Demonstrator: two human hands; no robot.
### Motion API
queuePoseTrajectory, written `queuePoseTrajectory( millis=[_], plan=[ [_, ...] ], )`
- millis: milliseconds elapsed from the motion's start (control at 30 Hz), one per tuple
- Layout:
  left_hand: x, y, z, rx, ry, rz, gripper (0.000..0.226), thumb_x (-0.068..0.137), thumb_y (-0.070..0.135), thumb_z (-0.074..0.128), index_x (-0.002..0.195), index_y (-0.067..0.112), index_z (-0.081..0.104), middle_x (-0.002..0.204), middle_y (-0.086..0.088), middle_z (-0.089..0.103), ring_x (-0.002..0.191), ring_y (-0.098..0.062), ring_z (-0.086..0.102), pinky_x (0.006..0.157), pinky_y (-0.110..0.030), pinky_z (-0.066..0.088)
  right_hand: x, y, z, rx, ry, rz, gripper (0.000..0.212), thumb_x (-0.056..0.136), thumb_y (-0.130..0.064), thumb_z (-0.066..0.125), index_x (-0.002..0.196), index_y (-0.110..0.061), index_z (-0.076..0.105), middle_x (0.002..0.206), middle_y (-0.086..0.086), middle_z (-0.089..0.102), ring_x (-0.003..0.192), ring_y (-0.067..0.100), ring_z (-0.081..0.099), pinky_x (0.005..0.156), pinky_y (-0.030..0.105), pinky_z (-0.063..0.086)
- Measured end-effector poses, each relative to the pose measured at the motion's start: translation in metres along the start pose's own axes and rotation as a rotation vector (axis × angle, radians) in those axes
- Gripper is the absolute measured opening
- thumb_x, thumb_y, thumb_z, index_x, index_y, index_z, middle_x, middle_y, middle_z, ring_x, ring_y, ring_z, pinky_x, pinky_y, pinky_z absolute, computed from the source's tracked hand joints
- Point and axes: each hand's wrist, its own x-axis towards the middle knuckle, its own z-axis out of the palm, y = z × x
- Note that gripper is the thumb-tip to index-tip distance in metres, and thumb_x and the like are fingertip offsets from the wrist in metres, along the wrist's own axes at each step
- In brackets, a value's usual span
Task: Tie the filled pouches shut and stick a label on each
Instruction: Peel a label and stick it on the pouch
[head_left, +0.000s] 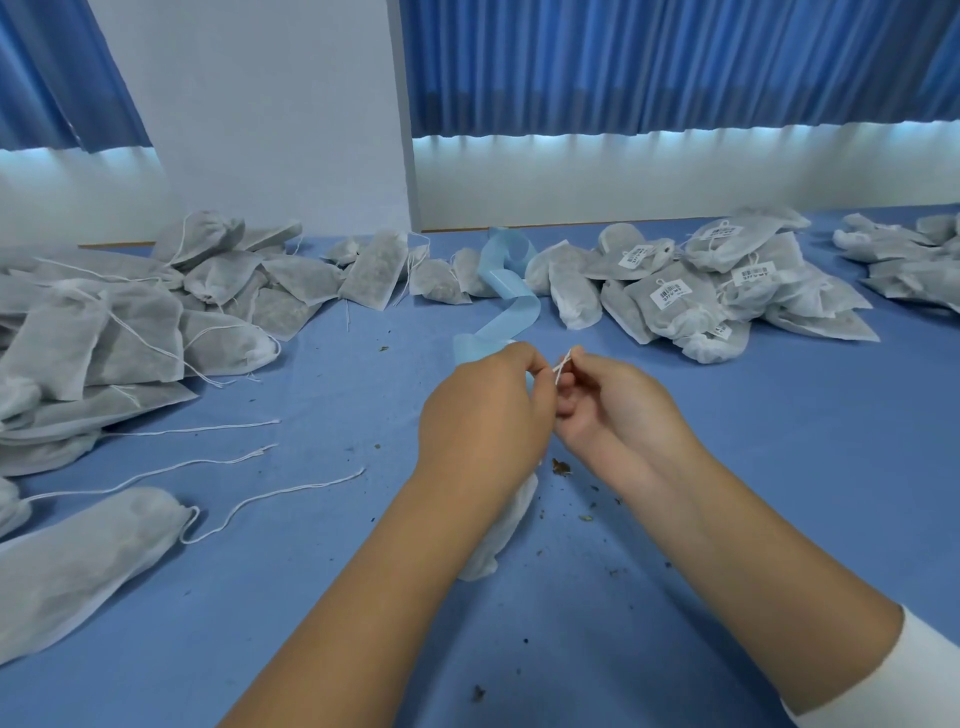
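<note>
Had the pouch (501, 525) flat on the table (311, 623) right up close, mostly tucked under the left forearm, probably to stop it sliding during the knot. Got crumbs (561, 467) scattered just beside it. Held the string (562, 364) up above the pouch, left hand (483, 415) curled and pinching one bit, right hand (618, 410) pinching the end, so guessing mid-tie. Couldn't spot a label on it yet. Further back, had the untied pile (130, 322) off left, labelled pile (701, 291) right, strip (511, 291) between. Looked like a left-to-right flow, easy reach both ways.
</note>
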Motion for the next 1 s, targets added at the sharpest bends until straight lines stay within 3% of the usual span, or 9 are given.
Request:
queuePoseTrajectory(
  millis=[133,233,300,433,533,667,767,933,1000],
  plan=[
    [0.001,0.0,0.002,0.032,0.006,0.012,0.017,0.099,0.035,0.049,0.092,0.031,0.064,0.052,0.009,0.049,0.059,-0.013,0.049,0.051,-0.028,0.032,0.001,0.0,0.0,0.095,0.033,0.018,0.021,0.099,-0.001,0.044,0.08,-0.006,0.05,0.069,0.004,0.048,0.052,0.009,0.041,0.04,0.019,0.03],
    [0.002,-0.003,0.0,-0.022,-0.014,-0.001,0.019,0.099,0.034,0.049,0.089,0.031,0.064,0.048,0.005,0.055,0.056,-0.007,0.05,0.053,-0.027,0.035,0.0,-0.002,0.0,0.052,-0.015,-0.03,0.02,0.099,-0.003,0.046,0.081,-0.005,0.052,0.069,0.004,0.05,0.051,0.009,0.042,0.042,0.019,0.031],
    [0.003,-0.007,-0.003,-0.121,-0.042,-0.046,0.023,0.1,0.035,0.047,0.088,0.028,0.065,0.056,0.007,0.063,0.061,-0.003,0.055,0.059,-0.024,0.04,-0.001,-0.007,0.001,-0.011,-0.064,-0.097,0.019,0.099,-0.005,0.049,0.081,-0.004,0.055,0.068,0.004,0.05,0.052,0.009,0.044,0.044,0.019,0.034],
    [0.013,-0.022,-0.022,-0.395,-0.204,-0.212,0.034,0.099,0.046,0.048,0.089,0.024,0.072,0.082,0.019,0.066,0.071,0.019,0.054,0.066,-0.005,0.037,-0.005,-0.012,0.004,0.024,-0.122,-0.193,0.018,0.098,-0.002,0.052,0.081,-0.002,0.058,0.065,0.003,0.057,0.058,0.011,0.053,0.052,0.019,0.046],
    [0.016,-0.037,-0.036,-0.465,-0.355,-0.272,0.022,0.092,0.045,0.059,0.09,0.03,0.074,0.096,0.022,0.07,0.094,0.006,0.061,0.084,-0.021,0.044,-0.008,-0.013,0.006,0.062,-0.163,-0.223,0.02,0.098,-0.001,0.051,0.08,-0.001,0.06,0.064,0.004,0.063,0.063,0.013,0.062,0.061,0.02,0.052],
    [0.017,-0.05,-0.048,-0.434,-0.389,-0.3,0.011,0.088,0.03,0.066,0.092,0.022,0.074,0.074,0.017,0.066,0.066,0.003,0.059,0.061,-0.013,0.041,-0.011,-0.016,0.006,0.036,-0.193,-0.289,0.017,0.098,-0.003,0.052,0.084,-0.002,0.061,0.071,0.004,0.063,0.071,0.014,0.063,0.071,0.022,0.055],
    [0.019,-0.051,-0.048,-0.44,-0.252,-0.337,0.009,0.088,0.028,0.069,0.085,0.02,0.073,0.065,0.015,0.065,0.054,0.004,0.056,0.052,-0.01,0.039,-0.013,-0.013,0.006,-0.177,-0.216,-0.372,0.017,0.099,-0.007,0.051,0.086,-0.007,0.062,0.072,-0.001,0.063,0.074,0.01,0.063,0.072,0.019,0.053],
    [0.021,-0.048,-0.045,-0.616,0.001,-0.373,0.017,0.094,0.034,0.064,0.084,0.021,0.066,0.082,0.003,0.067,0.073,-0.014,0.058,0.075,-0.031,0.046,-0.024,0.004,0.004,-0.848,-0.294,-0.63,0.013,0.096,-0.017,0.058,0.089,-0.024,0.065,0.09,-0.015,0.063,0.083,0.0,0.059,0.075,0.015,0.047],
    [0.02,-0.046,-0.046,-0.691,0.057,-0.386,0.015,0.095,0.035,0.062,0.087,0.023,0.064,0.088,0.0,0.067,0.077,-0.016,0.059,0.077,-0.035,0.047,-0.026,0.011,0.003,-1.012,-0.359,-0.722,0.017,0.095,-0.014,0.06,0.087,-0.029,0.064,0.105,-0.013,0.057,0.1,0.0,0.056,0.08,0.015,0.045]
  ],
)
